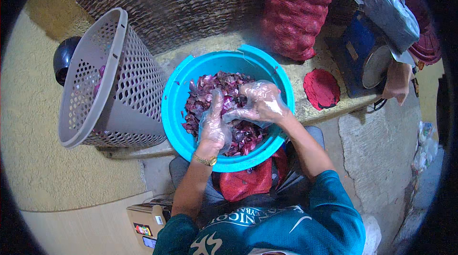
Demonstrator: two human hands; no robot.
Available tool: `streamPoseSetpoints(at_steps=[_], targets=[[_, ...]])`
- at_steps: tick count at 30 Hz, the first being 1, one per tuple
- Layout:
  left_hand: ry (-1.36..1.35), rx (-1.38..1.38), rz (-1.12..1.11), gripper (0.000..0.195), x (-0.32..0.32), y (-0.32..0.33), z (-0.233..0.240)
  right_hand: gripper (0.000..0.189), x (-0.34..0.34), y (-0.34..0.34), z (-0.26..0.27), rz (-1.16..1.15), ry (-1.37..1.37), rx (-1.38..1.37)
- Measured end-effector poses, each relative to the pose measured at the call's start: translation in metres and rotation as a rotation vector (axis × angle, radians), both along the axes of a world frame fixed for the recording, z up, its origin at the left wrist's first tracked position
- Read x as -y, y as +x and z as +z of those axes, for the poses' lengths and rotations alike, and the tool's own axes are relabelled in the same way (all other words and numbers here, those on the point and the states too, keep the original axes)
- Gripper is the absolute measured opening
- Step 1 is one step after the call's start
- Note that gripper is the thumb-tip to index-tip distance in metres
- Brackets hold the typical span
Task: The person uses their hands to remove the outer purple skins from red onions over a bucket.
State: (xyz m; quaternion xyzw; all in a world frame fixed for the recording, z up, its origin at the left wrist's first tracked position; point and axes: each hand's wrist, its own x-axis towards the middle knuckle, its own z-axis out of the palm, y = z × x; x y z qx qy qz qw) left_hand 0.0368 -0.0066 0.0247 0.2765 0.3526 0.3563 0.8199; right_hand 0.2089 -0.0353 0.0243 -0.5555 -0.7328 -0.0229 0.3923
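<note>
Both my hands wear clear plastic gloves and are inside a turquoise plastic tub [173, 119] that rests over my lap. A red onion [229, 103] with a pale, whitish patch shows between them. My left hand [214, 126] is on its near left side, thumb pointing away from me and the other fingers mostly hidden. My right hand [263, 102] is to the right, fingers curled and thumb reaching towards the left hand. Whether either hand grips the onion cannot be made out. Loose purple onion skins [247, 140] lie beneath and around both hands.
A grey perforated plastic basket [139, 86] tilts at the left, with a few red onions inside. A full red mesh sack [297, 11] stands behind the tub. Right of it are a red cloth-like piece [321, 88] and a blue weighing scale [361, 54] with a plastic-wrapped bundle [391, 18].
</note>
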Motion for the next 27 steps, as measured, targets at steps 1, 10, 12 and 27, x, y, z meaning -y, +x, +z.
streamPoseSetpoints(at_steps=[1, 10, 12, 27], targets=[[0.000, 0.000, 0.001, 0.065, -0.001, 0.000, -0.001, 0.055, -0.001, 0.002, -0.003, 0.011, -0.040, 0.018], [0.006, -0.020, 0.005, 0.075, -0.003, -0.001, -0.009, 0.049, 0.001, 0.004, -0.003, 0.023, -0.042, 0.029], [0.003, -0.011, -0.047, 0.074, -0.006, -0.003, -0.014, 0.044, 0.001, 0.004, -0.004, 0.026, -0.049, 0.060], [0.008, 0.046, -0.021, 0.064, -0.006, -0.001, -0.019, 0.054, 0.004, 0.002, 0.009, 0.000, -0.130, 0.017]])
